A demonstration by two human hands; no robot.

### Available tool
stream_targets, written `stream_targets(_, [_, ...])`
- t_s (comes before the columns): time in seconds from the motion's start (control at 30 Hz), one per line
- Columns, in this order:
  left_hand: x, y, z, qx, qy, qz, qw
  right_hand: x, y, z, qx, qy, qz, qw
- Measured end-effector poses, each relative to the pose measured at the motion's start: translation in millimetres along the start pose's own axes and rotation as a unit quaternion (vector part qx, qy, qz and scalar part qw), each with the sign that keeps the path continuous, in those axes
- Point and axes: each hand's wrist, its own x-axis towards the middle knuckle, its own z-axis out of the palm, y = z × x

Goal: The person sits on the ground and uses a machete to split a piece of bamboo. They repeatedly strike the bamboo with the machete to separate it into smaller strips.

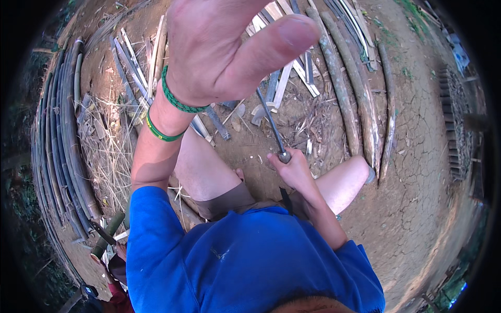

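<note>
My left hand (209, 52) is raised close in front of me, its thumb stretched out to the right. The other fingers run past the upper edge and are mostly out of view; nothing shows in that hand. Two green bands (166, 136) circle its wrist and forearm. Between my knees, my right hand (296, 169) is closed round the handle of a long knife (272, 124). The narrow dark blade points away from me and up to the left, over the dirt. Behind my left hand, the blade's far end is partly hidden.
Split bamboo strips (283, 86) lie ahead. Long poles (355, 86) stretch away at right, dark bamboo poles (68, 130) at left. Shavings (109, 151) cover ground at left. At lower left, a co-worker's hand (121, 251) is beside a dark blade and green bamboo (112, 227).
</note>
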Motion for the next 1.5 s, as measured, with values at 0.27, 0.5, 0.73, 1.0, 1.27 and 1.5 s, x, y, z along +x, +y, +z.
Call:
stream_targets(0.27, [-63,7,83,0.039,-0.149,-0.094,0.984,-2,-3,6,0.0,0.029,-0.017,0.999])
stream_targets(0.5, [-144,10,124,0.09,-0.213,-0.067,0.971,11,-24,2,0.02,-0.107,-0.002,0.994])
stream_targets(0.73, [-16,1,76,-0.098,-0.17,-0.139,0.971,19,-9,-8,-0.042,0.058,-0.063,0.995])
stream_targets(1.0, [-108,-63,71,-0.11,-0.047,-0.35,0.929,27,-1,-14,-0.036,0.041,0.028,0.998])
stream_targets(1.27, [-392,-39,148,0.053,-0.405,-0.778,0.478,21,-12,-19,-0.043,0.041,0.007,0.998])
stream_targets(1.5, [-465,20,182,0.139,-0.435,-0.762,0.459,16,-13,-14,-0.006,0.047,0.033,0.998])
